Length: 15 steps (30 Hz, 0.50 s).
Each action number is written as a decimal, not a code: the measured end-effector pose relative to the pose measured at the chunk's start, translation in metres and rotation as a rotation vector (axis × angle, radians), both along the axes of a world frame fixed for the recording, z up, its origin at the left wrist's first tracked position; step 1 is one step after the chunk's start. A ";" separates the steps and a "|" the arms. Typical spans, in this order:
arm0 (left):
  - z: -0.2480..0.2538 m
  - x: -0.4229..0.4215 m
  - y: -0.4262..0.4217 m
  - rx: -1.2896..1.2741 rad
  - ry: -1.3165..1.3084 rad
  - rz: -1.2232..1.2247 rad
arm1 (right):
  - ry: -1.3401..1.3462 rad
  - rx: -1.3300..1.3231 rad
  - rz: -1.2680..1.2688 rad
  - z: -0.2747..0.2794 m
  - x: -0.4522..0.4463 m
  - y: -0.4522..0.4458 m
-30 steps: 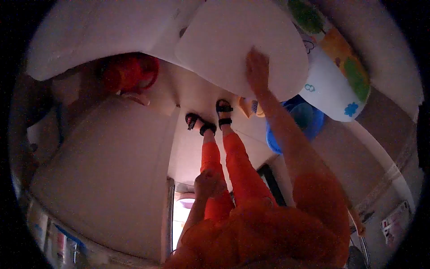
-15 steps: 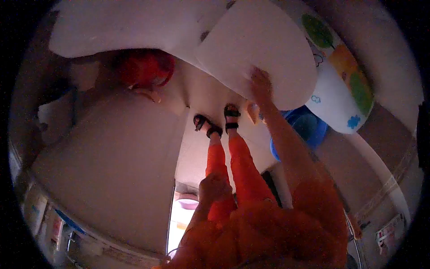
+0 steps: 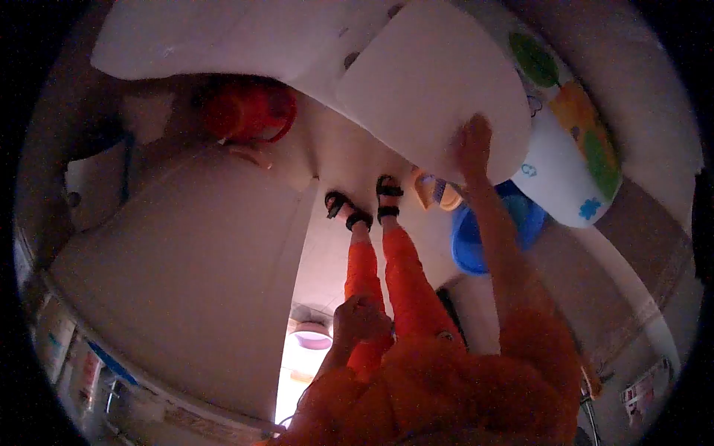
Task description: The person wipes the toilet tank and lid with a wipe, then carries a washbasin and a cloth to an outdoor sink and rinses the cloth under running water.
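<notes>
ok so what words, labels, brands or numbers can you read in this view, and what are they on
None can be read for certain.
Red-and-white printed item at lower right: too small and blurred.
Items at lower left: coloured marks, too blurred to tell if they are text.
White curved panel: pictures such as a blue flower, no readable words.

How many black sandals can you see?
2. One black sandal is on the person's left foot, the other on the right foot. More could be hidden in the dark corners; I can't tell.
</notes>
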<state>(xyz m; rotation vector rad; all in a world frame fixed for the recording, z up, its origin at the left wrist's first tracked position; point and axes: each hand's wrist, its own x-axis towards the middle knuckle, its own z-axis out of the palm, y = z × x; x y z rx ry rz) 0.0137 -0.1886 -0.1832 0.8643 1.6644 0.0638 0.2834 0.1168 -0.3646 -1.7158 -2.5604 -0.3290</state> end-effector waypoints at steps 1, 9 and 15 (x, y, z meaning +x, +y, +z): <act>0.013 0.000 0.014 -0.066 -0.017 0.056 | -0.063 -0.166 -0.206 0.020 -0.025 0.034; 0.019 0.016 0.041 -0.216 0.072 0.010 | -0.222 -0.479 -0.205 0.014 -0.038 -0.021; 0.002 0.003 0.017 -0.189 0.040 0.181 | -0.234 -0.315 -0.591 -0.017 0.088 -0.030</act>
